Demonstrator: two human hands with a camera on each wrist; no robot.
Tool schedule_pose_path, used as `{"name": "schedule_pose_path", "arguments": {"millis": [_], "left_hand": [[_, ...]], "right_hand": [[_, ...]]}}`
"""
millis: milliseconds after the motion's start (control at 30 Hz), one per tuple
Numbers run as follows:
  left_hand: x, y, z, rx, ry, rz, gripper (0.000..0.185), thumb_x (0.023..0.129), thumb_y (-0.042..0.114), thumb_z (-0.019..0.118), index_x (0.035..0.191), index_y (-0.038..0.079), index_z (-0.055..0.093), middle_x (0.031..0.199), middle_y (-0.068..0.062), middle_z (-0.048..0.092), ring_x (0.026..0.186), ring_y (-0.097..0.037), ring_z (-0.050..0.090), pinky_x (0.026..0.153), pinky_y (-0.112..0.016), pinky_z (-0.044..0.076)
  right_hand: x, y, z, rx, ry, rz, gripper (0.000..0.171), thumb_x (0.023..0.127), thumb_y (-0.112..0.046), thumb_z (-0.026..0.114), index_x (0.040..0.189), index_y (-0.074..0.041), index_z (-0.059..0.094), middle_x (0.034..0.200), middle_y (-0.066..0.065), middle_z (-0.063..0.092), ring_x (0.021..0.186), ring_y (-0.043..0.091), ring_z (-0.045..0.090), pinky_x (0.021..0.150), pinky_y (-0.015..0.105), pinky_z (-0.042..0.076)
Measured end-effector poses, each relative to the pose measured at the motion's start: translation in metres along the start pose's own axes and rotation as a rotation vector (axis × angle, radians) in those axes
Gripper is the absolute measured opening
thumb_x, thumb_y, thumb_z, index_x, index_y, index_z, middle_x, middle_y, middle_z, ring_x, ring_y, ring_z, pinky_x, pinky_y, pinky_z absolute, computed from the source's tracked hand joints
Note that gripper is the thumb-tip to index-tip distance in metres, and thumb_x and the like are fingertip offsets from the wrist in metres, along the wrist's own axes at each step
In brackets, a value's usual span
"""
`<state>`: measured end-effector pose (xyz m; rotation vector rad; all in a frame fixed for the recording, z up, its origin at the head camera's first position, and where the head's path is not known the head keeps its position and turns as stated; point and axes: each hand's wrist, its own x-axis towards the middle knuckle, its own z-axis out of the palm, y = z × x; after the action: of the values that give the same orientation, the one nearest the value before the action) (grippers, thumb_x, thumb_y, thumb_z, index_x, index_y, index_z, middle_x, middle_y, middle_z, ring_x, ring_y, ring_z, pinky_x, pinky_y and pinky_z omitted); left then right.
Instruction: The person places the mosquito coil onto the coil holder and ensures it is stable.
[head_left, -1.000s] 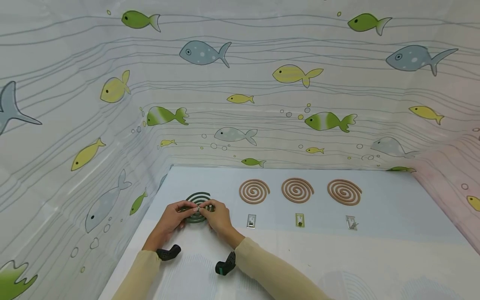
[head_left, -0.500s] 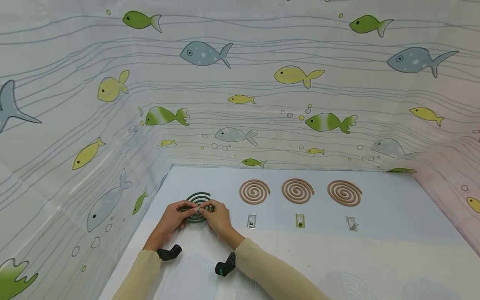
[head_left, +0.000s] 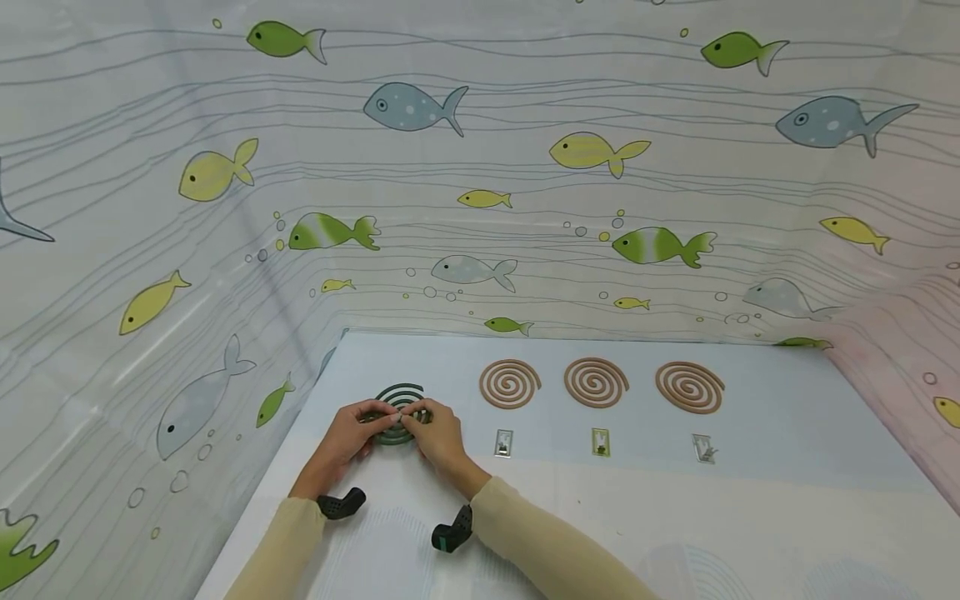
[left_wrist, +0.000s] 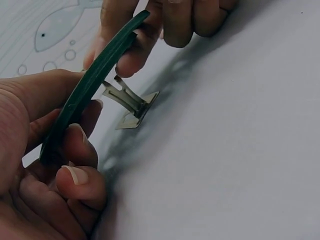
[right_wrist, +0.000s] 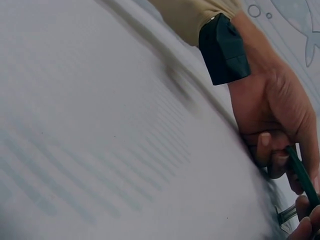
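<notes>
A dark green mosquito coil (head_left: 393,438) is held level between both hands at the left of the table. My left hand (head_left: 345,437) grips its left side, with fingertips curled under it in the left wrist view. From the other side my right hand (head_left: 438,437) pinches the coil near its middle, meeting the left fingertips. Beneath the coil (left_wrist: 89,85) stands a small metal coil stand (left_wrist: 131,102), its base flat on the table and its prongs pointing up. Whether the prongs are fixed in the coil I cannot tell; the fingers hide its centre.
Three brown mosquito coils, the left one (head_left: 510,384), the middle one (head_left: 596,383) and the right one (head_left: 690,387), lie in a row. In front of them lie a flat metal stand (head_left: 503,443), another stand (head_left: 600,442) and a third stand (head_left: 704,448) with a raised prong.
The hands and the green coil barely shift. The view turns slightly, moving the wall pattern a little. The brown coils and flat stands stay in place.
</notes>
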<state>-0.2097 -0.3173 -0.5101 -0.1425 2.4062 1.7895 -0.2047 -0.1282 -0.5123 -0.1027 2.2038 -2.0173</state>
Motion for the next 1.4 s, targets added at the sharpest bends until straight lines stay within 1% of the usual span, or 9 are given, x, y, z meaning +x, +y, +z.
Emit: {"name": "schedule_pose_path", "arguments": {"millis": [300, 567, 700, 967, 1167, 1400], "left_hand": [[0.001, 0.000, 0.003, -0.010, 0.011, 0.004, 0.034, 0.087, 0.031, 0.085, 0.108, 0.007, 0.074, 0.098, -0.005, 0.069, 0.048, -0.012, 0.039, 0.043, -0.025, 0.036], [0.002, 0.001, 0.003, -0.015, 0.002, 0.011, 0.035, 0.086, 0.030, 0.086, 0.108, 0.006, 0.073, 0.095, -0.005, 0.069, 0.050, -0.011, 0.040, 0.043, -0.025, 0.036], [0.003, 0.002, 0.003, -0.021, -0.010, 0.015, 0.036, 0.086, 0.030, 0.086, 0.108, 0.005, 0.072, 0.093, -0.005, 0.069, 0.050, -0.011, 0.040, 0.043, -0.025, 0.036], [0.003, 0.004, -0.001, 0.020, -0.041, 0.026, 0.036, 0.089, 0.031, 0.083, 0.112, 0.004, 0.072, 0.103, -0.007, 0.069, 0.057, -0.013, 0.044, 0.047, -0.026, 0.040], [0.005, 0.003, -0.002, 0.034, -0.042, 0.034, 0.034, 0.090, 0.030, 0.082, 0.112, 0.005, 0.072, 0.105, -0.007, 0.069, 0.059, -0.013, 0.045, 0.048, -0.026, 0.041], [0.002, 0.005, -0.001, 0.040, -0.048, 0.042, 0.034, 0.090, 0.029, 0.082, 0.112, 0.005, 0.072, 0.107, -0.009, 0.068, 0.061, -0.014, 0.047, 0.048, -0.026, 0.042]], "right_hand": [[0.002, 0.004, 0.000, -0.011, 0.010, -0.004, 0.004, 0.097, -0.020, 0.074, 0.101, -0.021, 0.075, 0.048, -0.004, 0.047, 0.033, 0.008, 0.038, 0.036, 0.022, 0.034], [-0.003, 0.001, -0.001, -0.011, 0.022, 0.003, 0.006, 0.097, -0.021, 0.074, 0.102, -0.020, 0.075, 0.052, -0.002, 0.051, 0.036, 0.009, 0.041, 0.038, 0.022, 0.036], [-0.005, 0.001, -0.001, -0.010, 0.026, 0.003, 0.006, 0.097, -0.021, 0.074, 0.103, -0.019, 0.075, 0.050, -0.003, 0.049, 0.036, 0.008, 0.040, 0.038, 0.022, 0.035], [-0.009, -0.001, 0.000, 0.003, 0.014, 0.002, 0.011, 0.099, -0.019, 0.071, 0.109, -0.018, 0.075, 0.050, -0.004, 0.047, 0.035, 0.008, 0.038, 0.036, 0.022, 0.034], [-0.012, -0.002, 0.000, -0.011, 0.008, -0.004, 0.013, 0.100, -0.019, 0.070, 0.111, -0.020, 0.075, 0.048, -0.003, 0.047, 0.034, 0.008, 0.039, 0.036, 0.022, 0.034], [-0.012, 0.000, 0.002, -0.019, 0.019, -0.004, 0.014, 0.099, -0.018, 0.071, 0.111, -0.018, 0.075, 0.046, -0.005, 0.046, 0.034, 0.007, 0.039, 0.035, 0.022, 0.034]]}}
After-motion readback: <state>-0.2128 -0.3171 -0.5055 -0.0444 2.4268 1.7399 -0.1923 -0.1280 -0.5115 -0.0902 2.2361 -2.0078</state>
